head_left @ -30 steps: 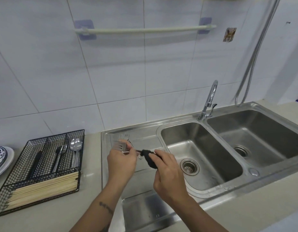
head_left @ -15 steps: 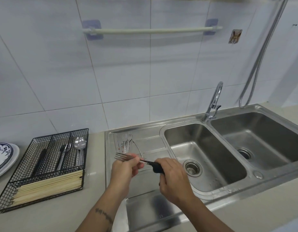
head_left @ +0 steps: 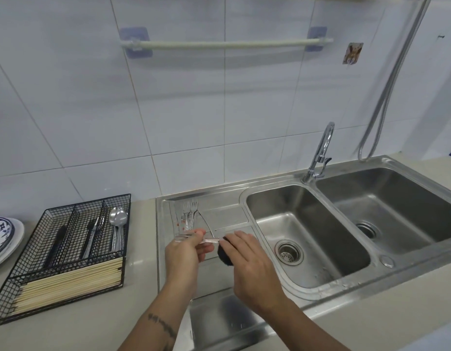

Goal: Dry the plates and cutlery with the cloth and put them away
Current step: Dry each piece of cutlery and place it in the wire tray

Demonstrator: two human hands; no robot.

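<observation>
Left hand: left hand [head_left: 182, 252] pinches the head end of a fork [head_left: 194, 238], held level above the draining board [head_left: 227, 216].
Right hand: right hand [head_left: 249, 264] grips a dark cloth [head_left: 223, 254] wrapped round the fork's handle.
Waiting cutlery: more forks [head_left: 190, 214] lie on the far left of the draining board.
Storage: wire tray [head_left: 65, 252] on the left counter holds spoons [head_left: 118, 219] and chopsticks [head_left: 70, 282].
Plates: plates [head_left: 4, 239] stacked at far left.

Bare counter [head_left: 143, 249] lies between the wire caddy [head_left: 67, 252] and the drainboard [head_left: 227, 216]; forks [head_left: 190, 214] lie on the drainboard's far left. Both basins [head_left: 308, 224] stand open from above; the tap [head_left: 320, 153] rises behind, between them, and a hose [head_left: 386, 92] hangs at the far right.
</observation>
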